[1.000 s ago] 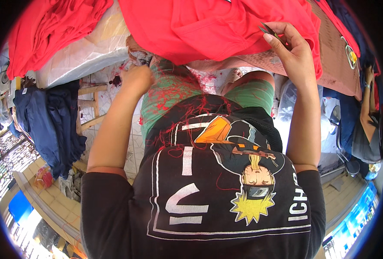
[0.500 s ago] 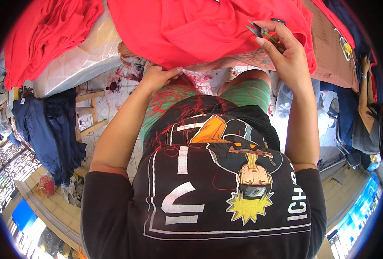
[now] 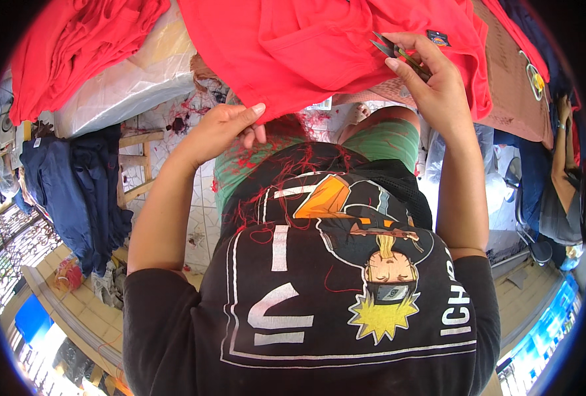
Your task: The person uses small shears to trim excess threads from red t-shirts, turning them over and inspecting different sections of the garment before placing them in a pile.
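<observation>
A red garment (image 3: 306,49) lies spread over the work surface in front of me, its near edge hanging toward my lap. My left hand (image 3: 230,127) pinches the garment's lower left corner between thumb and fingers. My right hand (image 3: 435,82) is closed around thread snips (image 3: 398,54), whose dark blades are apart and point to the upper left over the red cloth. A small dark label (image 3: 438,38) shows on the garment just beyond the right hand. Loose red threads (image 3: 286,168) cling to my shirt and green shorts.
More red cloth (image 3: 81,53) is heaped at the far left on a plastic-wrapped bundle (image 3: 131,86). Dark blue garments (image 3: 75,191) hang at the left beside a wooden frame (image 3: 134,165). Brown cardboard (image 3: 514,79) lies at the right. Another person's arm (image 3: 560,145) shows at the right edge.
My left hand has moved slightly left and down, drawing the garment's corner with it. More of the dark label shows. The right hand with the snips has barely shifted.
</observation>
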`<state>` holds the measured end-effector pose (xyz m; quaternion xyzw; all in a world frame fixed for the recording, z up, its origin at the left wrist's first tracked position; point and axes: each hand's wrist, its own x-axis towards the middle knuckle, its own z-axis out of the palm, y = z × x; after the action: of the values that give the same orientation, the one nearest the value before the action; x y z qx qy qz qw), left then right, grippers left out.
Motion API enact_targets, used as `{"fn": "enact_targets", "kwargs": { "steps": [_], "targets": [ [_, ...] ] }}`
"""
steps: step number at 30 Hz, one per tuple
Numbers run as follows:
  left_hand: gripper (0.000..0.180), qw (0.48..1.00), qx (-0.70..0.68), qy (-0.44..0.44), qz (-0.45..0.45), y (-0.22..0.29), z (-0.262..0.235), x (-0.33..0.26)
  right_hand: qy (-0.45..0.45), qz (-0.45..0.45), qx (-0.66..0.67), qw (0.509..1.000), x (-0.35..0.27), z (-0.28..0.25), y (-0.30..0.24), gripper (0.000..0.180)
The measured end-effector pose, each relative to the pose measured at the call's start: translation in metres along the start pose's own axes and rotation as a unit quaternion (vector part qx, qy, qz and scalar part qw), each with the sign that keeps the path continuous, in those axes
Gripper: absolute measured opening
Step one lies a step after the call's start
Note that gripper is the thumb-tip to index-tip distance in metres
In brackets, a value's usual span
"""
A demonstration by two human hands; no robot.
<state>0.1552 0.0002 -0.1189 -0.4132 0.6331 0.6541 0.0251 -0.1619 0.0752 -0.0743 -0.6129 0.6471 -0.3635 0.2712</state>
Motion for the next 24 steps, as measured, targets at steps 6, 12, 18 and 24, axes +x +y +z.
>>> {"fn": "enact_targets", "kwargs": {
  "steps": [6, 12, 18, 24],
  "targets": [
    [0.055, 0.996, 0.077, 0.026, -0.024, -0.006, -0.007, 0.001, -0.013, -0.077, -0.022, 0.997, -0.002, -0.007, 0.001, 0.024],
    [0.055, 0.996, 0.092, 0.01, -0.019, -0.006, -0.006, 0.004, -0.043, -0.156, -0.135, 0.978, 0.003, -0.013, -0.006, 0.029],
    [0.055, 0.995, 0.089, -0.002, -0.039, 0.0, -0.007, 0.002, -0.053, -0.176, -0.224, 0.957, 0.006, -0.012, -0.012, 0.031],
    [0.05, 0.996, 0.087, -0.012, -0.019, 0.018, -0.002, 0.001, -0.056, -0.191, -0.304, 0.931, 0.008, -0.01, -0.011, 0.029]
  ]
}}
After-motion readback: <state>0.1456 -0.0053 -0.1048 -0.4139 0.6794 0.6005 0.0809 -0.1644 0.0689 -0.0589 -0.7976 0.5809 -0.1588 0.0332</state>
